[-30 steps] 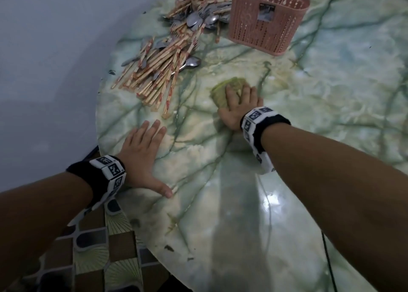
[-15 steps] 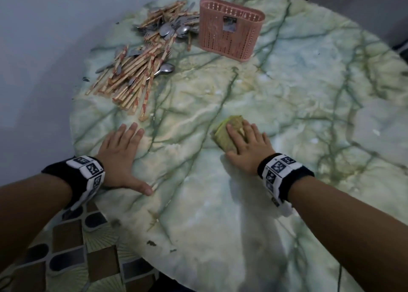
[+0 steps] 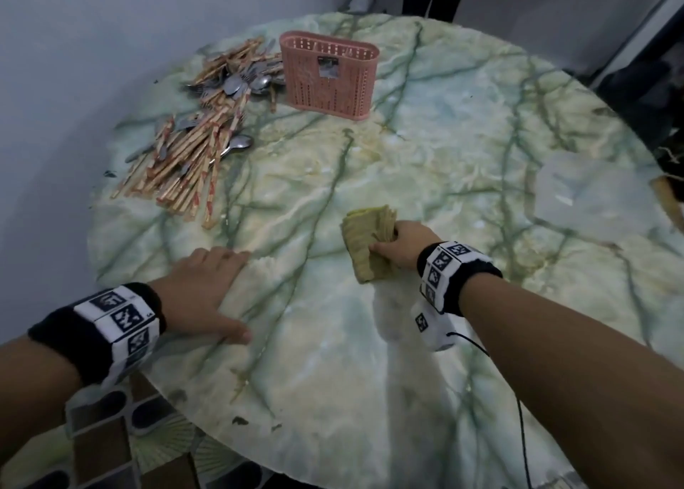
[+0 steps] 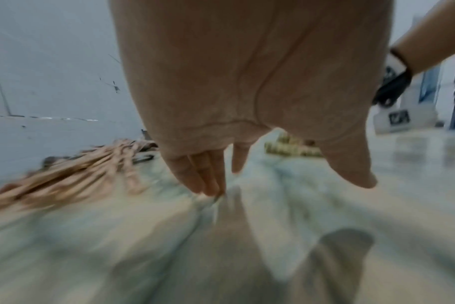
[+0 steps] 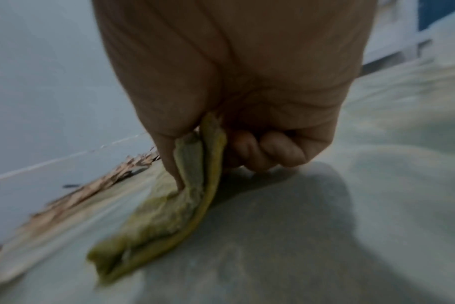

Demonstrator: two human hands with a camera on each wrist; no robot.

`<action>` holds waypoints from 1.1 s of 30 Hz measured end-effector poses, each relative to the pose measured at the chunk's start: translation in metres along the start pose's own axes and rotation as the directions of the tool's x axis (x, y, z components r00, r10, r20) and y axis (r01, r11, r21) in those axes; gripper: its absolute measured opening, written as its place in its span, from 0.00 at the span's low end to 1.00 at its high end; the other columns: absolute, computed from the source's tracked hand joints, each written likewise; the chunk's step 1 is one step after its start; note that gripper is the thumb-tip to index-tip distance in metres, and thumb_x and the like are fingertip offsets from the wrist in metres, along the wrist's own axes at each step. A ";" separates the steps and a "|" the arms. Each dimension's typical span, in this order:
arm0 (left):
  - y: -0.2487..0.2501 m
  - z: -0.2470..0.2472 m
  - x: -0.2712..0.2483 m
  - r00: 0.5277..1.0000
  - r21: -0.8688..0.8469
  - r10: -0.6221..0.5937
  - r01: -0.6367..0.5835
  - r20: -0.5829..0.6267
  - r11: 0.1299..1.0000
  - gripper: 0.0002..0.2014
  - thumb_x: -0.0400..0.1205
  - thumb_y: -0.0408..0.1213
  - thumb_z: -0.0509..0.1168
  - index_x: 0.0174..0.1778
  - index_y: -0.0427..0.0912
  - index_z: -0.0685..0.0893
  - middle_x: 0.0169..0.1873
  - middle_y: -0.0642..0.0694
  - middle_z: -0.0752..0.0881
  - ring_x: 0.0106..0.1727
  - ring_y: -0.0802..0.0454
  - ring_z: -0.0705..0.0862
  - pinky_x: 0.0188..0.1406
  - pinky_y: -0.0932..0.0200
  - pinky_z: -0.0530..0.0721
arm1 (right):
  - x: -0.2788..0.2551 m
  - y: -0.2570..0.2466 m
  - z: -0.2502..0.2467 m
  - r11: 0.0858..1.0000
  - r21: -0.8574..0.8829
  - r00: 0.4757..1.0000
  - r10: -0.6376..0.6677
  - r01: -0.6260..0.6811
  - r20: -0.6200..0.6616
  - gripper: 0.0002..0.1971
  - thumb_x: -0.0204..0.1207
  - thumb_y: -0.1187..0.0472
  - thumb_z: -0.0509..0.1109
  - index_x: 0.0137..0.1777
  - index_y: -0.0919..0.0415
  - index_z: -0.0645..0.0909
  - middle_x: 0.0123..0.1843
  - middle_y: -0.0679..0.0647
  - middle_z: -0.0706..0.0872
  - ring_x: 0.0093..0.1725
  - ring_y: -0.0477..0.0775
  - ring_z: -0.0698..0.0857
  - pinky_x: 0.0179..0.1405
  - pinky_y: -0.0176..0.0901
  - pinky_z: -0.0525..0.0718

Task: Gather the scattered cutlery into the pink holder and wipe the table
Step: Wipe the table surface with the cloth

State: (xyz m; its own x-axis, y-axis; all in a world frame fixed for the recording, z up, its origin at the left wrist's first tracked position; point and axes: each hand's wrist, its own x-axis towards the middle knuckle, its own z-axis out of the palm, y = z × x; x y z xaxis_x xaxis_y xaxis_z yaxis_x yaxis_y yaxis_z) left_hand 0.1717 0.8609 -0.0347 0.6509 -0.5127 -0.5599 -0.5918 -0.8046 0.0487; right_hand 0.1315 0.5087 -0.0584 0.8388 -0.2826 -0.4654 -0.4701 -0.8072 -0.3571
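My right hand (image 3: 398,246) grips a folded yellow-green cloth (image 3: 364,242) near the middle of the round green marble table (image 3: 444,155); in the right wrist view the cloth (image 5: 169,207) hangs from thumb and curled fingers, its lower end at the table. My left hand (image 3: 207,285) lies flat and open on the table near the left edge, its fingers (image 4: 203,176) straight. A pile of wrapped chopsticks (image 3: 185,166) and metal spoons (image 3: 240,81) lies at the far left. The pink slotted holder (image 3: 329,76) stands upright beside them.
A grey wall runs along the left of the table. A patterned tiled floor (image 3: 103,440) shows below the near-left rim. Dark objects stand beyond the far and right edges. A thin black cable (image 3: 522,414) hangs from my right wrist over the table.
The right hand went from pressing the cloth flat to gripping it and lifting its edge, moving nearer to me. The left hand stayed flat on the table.
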 end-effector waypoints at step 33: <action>0.214 -0.023 0.057 0.970 -0.485 0.011 -0.130 -0.241 0.865 0.30 0.78 0.61 0.72 0.68 0.49 0.69 0.41 0.53 0.87 0.49 0.54 0.87 0.50 0.48 0.85 | -0.119 0.099 -0.012 0.972 -0.161 0.941 -0.210 0.171 -0.266 0.24 0.82 0.31 0.58 0.50 0.53 0.73 0.44 0.48 0.83 0.43 0.56 0.84 0.36 0.49 0.80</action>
State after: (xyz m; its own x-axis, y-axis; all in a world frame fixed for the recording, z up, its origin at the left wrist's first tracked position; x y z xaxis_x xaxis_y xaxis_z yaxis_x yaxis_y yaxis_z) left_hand 0.0929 0.6524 -0.0370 0.7400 -0.5785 -0.3430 -0.3663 -0.7744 0.5159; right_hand -0.0115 0.4555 -0.0285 0.9609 -0.2343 -0.1477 -0.2690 -0.9165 -0.2961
